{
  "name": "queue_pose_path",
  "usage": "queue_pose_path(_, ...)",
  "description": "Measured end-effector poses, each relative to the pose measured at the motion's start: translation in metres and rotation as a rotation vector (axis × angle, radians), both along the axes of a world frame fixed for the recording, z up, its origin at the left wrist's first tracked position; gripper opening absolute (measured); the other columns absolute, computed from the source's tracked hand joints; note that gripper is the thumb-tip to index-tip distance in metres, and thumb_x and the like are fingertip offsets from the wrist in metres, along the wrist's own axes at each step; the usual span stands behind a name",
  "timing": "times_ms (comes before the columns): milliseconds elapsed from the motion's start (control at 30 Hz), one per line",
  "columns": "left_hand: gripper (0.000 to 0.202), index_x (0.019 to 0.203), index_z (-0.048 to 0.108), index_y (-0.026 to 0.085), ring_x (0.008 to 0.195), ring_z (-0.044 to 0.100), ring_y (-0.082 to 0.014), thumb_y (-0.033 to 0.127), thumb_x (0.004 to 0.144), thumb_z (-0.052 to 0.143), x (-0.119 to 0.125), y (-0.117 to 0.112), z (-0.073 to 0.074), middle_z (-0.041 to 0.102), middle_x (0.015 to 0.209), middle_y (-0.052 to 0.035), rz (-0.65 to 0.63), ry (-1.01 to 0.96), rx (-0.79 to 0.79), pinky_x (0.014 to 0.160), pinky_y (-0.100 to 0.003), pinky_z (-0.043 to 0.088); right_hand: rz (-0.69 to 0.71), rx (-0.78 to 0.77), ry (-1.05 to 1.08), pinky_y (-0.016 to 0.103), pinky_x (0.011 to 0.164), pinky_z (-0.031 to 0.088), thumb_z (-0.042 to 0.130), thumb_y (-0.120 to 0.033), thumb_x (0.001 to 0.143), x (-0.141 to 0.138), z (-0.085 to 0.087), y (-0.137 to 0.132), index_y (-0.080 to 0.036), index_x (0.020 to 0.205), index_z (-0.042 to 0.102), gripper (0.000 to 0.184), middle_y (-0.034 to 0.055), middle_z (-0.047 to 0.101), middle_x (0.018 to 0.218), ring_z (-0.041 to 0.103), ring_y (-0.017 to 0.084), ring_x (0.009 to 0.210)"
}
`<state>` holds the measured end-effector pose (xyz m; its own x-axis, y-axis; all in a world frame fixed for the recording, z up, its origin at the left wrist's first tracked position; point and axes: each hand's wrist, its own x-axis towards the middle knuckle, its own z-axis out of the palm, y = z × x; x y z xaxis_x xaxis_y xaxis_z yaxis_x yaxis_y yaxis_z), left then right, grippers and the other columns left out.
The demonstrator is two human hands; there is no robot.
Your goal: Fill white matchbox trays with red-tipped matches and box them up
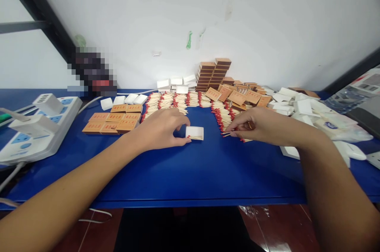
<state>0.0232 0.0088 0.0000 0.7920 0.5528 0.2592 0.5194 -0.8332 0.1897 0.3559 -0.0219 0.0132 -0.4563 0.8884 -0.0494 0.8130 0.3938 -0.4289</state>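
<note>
My left hand (164, 128) grips the left end of a small white matchbox tray (196, 130) between thumb and fingers. A few red-tipped matches lie along the tray's lower side. To the right, my right hand (252, 125) pinches matches (226, 133) with thumb and forefinger, at the edge of a long row of matches (221, 115). How many it holds I cannot tell. Behind my left hand, more bundles of matches (166, 101) lie side by side with red heads showing.
Orange matchbox sleeves (127, 117) lie in rows at the left, near a white power strip (59, 133). Brown matchboxes (212, 74) are stacked against the wall, with loose sleeves (237, 97) beside them. White trays (303, 105) and a tissue pack (332, 125) are heaped at the right.
</note>
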Motion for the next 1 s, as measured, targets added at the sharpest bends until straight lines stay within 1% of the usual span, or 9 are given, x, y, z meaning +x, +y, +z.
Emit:
queue_pose_path(67, 0.022, 0.102, 0.077, 0.017, 0.08, 0.065, -0.0194, 0.036, 0.091, 0.081, 0.0, 0.0, 0.0, 0.07, 0.085, -0.0018, 0.003, 0.001, 0.001, 0.069, -0.032, 0.041, -0.016, -0.07, -0.031, 0.03, 0.055, 0.037, 0.073, -0.055, 0.091, 0.0, 0.0, 0.001, -0.029, 0.097, 0.086, 0.03, 0.0005, 0.066, 0.064, 0.053, 0.015, 0.056)
queue_pose_path(167, 0.023, 0.102, 0.077, 0.017, 0.081, 0.065, -0.0198, 0.037, 0.091, 0.081, 0.0, 0.0, 0.0, 0.071, 0.087, -0.0024, 0.011, 0.007, -0.008, 0.069, -0.032, 0.042, -0.046, -0.143, -0.064, 0.029, 0.055, 0.035, 0.074, -0.056, 0.089, -0.003, -0.001, 0.003, -0.027, 0.09, 0.082, 0.03, -0.0002, 0.063, 0.064, 0.05, 0.014, 0.056)
queue_pose_path(300, 0.025, 0.103, 0.077, 0.018, 0.082, 0.066, -0.0203, 0.039, 0.091, 0.081, 0.0, -0.001, 0.001, 0.072, 0.088, -0.0028, 0.017, 0.014, -0.018, 0.07, -0.032, 0.042, -0.034, -0.131, -0.069, 0.029, 0.054, 0.033, 0.071, -0.049, 0.091, -0.005, -0.005, 0.005, -0.025, 0.082, 0.079, 0.027, -0.0005, 0.059, 0.064, 0.047, 0.013, 0.057)
queue_pose_path(400, 0.025, 0.103, 0.077, 0.018, 0.083, 0.066, -0.0205, 0.04, 0.092, 0.081, 0.001, -0.001, 0.001, 0.072, 0.088, -0.003, 0.013, 0.014, -0.024, 0.071, -0.032, 0.043, -0.023, -0.135, -0.078, 0.028, 0.055, 0.035, 0.07, -0.043, 0.091, -0.005, -0.007, 0.005, -0.025, 0.085, 0.077, 0.021, 0.0005, 0.065, 0.07, 0.052, 0.014, 0.06)
queue_pose_path(533, 0.025, 0.103, 0.077, 0.018, 0.084, 0.067, -0.0208, 0.04, 0.091, 0.08, 0.002, -0.002, 0.0, 0.072, 0.089, -0.0033, 0.005, -0.008, -0.013, 0.073, -0.032, 0.045, -0.005, -0.081, -0.004, 0.029, 0.057, 0.037, 0.068, -0.048, 0.095, -0.016, -0.004, 0.0, -0.025, 0.088, 0.075, 0.025, 0.0009, 0.068, 0.074, 0.055, 0.015, 0.063)
queue_pose_path(600, 0.025, 0.104, 0.077, 0.018, 0.083, 0.067, -0.0204, 0.04, 0.092, 0.08, 0.003, -0.003, -0.001, 0.073, 0.088, -0.0029, -0.008, -0.023, -0.001, 0.073, -0.032, 0.045, -0.005, -0.018, 0.09, 0.029, 0.057, 0.036, 0.067, -0.05, 0.096, -0.03, -0.001, -0.005, -0.025, 0.088, 0.075, 0.028, -0.0001, 0.064, 0.07, 0.053, 0.015, 0.062)
queue_pose_path(700, 0.026, 0.106, 0.077, 0.018, 0.082, 0.067, -0.0199, 0.04, 0.092, 0.08, 0.005, -0.006, -0.002, 0.072, 0.087, -0.0024, -0.021, -0.024, 0.013, 0.073, -0.032, 0.045, 0.017, 0.078, 0.205, 0.029, 0.058, 0.035, 0.068, -0.047, 0.097, -0.055, 0.0, -0.011, -0.023, 0.089, 0.076, 0.026, -0.0018, 0.057, 0.067, 0.049, 0.014, 0.061)
queue_pose_path(867, 0.029, 0.106, 0.077, 0.017, 0.085, 0.068, -0.0209, 0.042, 0.093, 0.079, 0.009, -0.01, -0.004, 0.072, 0.088, -0.0038, -0.026, 0.015, -0.007, 0.075, -0.032, 0.046, 0.079, 0.126, 0.154, 0.03, 0.062, 0.036, 0.066, -0.035, 0.097, -0.081, -0.011, -0.014, -0.021, 0.088, 0.075, 0.018, 0.0004, 0.063, 0.072, 0.053, 0.015, 0.066)
queue_pose_path(1000, 0.027, 0.105, 0.077, 0.017, 0.085, 0.067, -0.0207, 0.042, 0.092, 0.079, 0.01, -0.012, -0.003, 0.072, 0.087, -0.0035, -0.02, 0.023, -0.022, 0.074, -0.032, 0.047, 0.086, 0.098, 0.125, 0.03, 0.062, 0.036, 0.066, -0.036, 0.096, -0.078, -0.014, -0.014, -0.021, 0.089, 0.076, 0.019, 0.0013, 0.065, 0.074, 0.055, 0.015, 0.067)
